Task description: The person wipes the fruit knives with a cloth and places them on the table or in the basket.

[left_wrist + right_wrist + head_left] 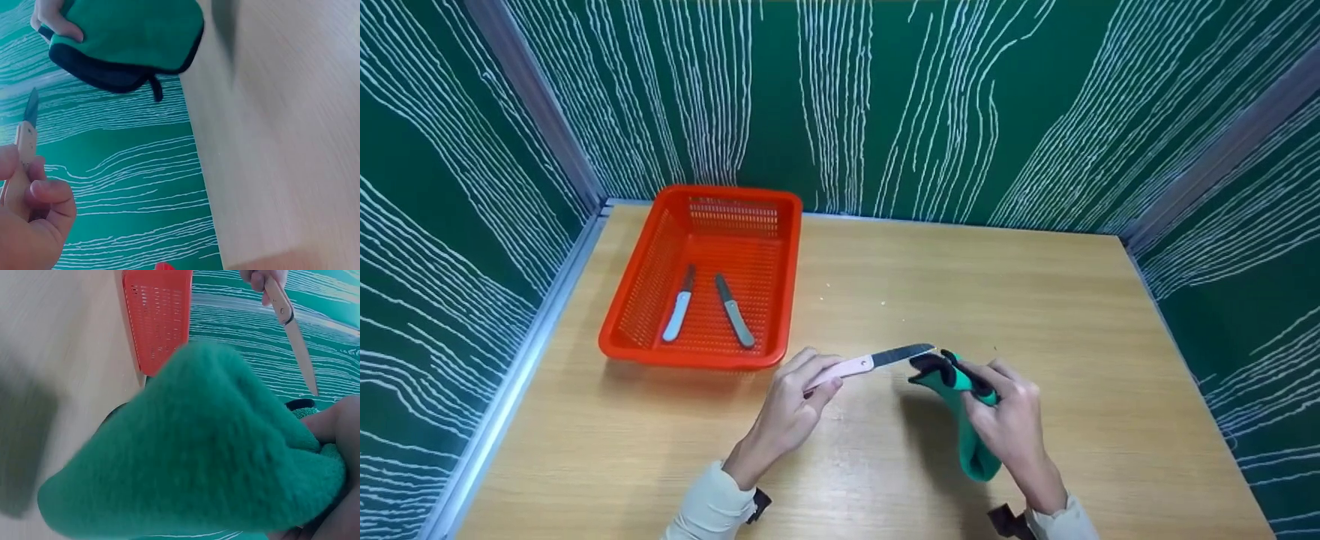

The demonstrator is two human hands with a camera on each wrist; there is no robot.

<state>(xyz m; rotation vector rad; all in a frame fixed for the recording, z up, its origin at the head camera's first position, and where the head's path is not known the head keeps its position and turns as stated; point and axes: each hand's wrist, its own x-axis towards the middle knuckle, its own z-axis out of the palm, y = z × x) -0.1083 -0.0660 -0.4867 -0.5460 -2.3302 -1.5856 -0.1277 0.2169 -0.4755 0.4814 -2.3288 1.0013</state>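
In my left hand (791,409) I grip a knife (855,366) by its pale pink handle, the blade pointing right. My right hand (1009,409) holds a bunched green cloth (976,450) with black edging, lifted over the table. The knife's tip comes right up to the cloth's black edge in the head view. From the left wrist, the cloth (135,34) shows a small black loop at its border. A large fold of the cloth (191,455) fills much of the right wrist view and hides part of the right hand's fingers.
A red plastic basket (701,360) stands at the back left of the wooden table (960,277). Inside lie a knife with a white handle (677,316) and one with a grey-green handle (739,324). Green panels (772,97) with white wavy lines enclose the table's back and sides.
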